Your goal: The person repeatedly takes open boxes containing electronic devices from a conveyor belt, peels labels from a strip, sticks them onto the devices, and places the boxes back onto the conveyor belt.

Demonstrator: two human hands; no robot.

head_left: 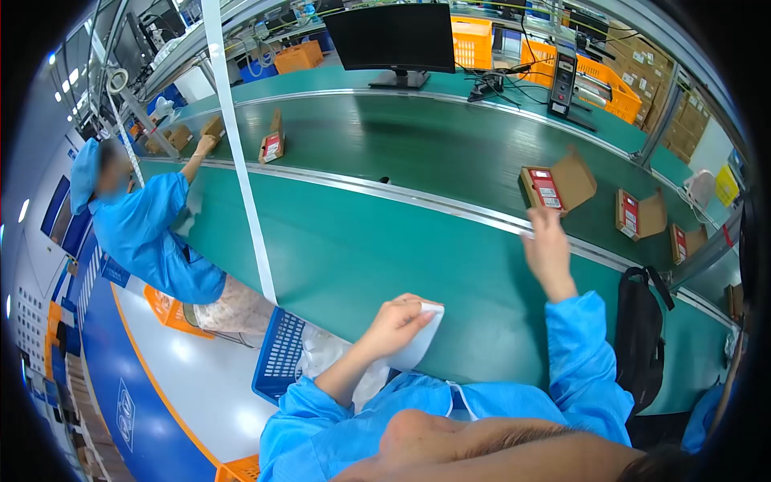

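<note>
My left hand (399,324) pinches a white sheet (419,344) between thumb and fingers. My right hand (549,247), fingers loosely extended and thumb apart, is at the near side of an open box (581,181); whether I touch it, I cannot tell. I judge this a reach: a hold would call for closing those fingers. Just past them, inside, the red pack (536,181) bears a pale label (549,193), too small to read.

Four open cardboard boxes (581,174), the wearer's two bare hands (549,245), one white sheet (421,341), one flat-screen computer monitor (392,40), one black backpack (640,341), one blue plastic basket (279,349) and one co-worker (148,213).
</note>
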